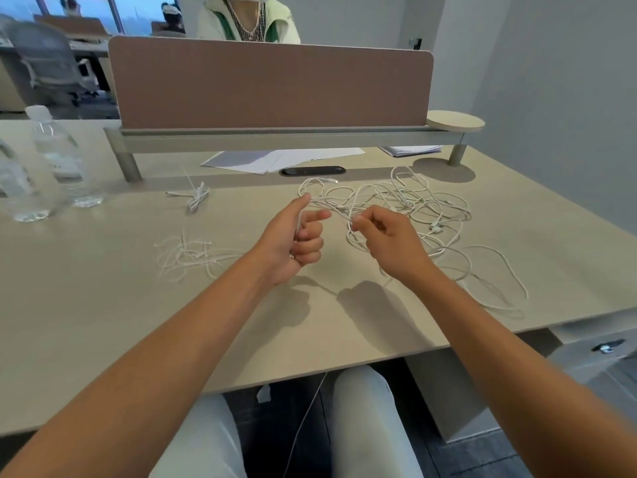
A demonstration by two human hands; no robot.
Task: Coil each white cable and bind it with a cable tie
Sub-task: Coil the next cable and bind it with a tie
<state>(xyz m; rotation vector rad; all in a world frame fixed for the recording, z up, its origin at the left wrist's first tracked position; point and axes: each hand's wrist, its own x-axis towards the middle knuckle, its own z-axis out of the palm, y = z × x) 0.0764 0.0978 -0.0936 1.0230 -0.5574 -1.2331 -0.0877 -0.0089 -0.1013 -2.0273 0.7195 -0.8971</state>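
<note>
A tangle of loose white cables (406,205) lies on the beige desk (103,305), to the right of centre. My left hand (296,239) is raised above the desk and grips one white cable in its curled fingers, thumb up. My right hand (382,236) pinches the same cable a short way along, at the tangle's near left edge. That cable trails down over the desk's front edge between my knees. A pile of white cable ties (189,253) lies left of my left hand. One coiled, bound cable (196,198) rests further back.
Two clear water bottles (65,160) stand at the far left. A brown divider screen (272,84) on a grey rail crosses the back of the desk, with papers (275,158) and a black cable port (313,171) below it. A person sits behind the screen.
</note>
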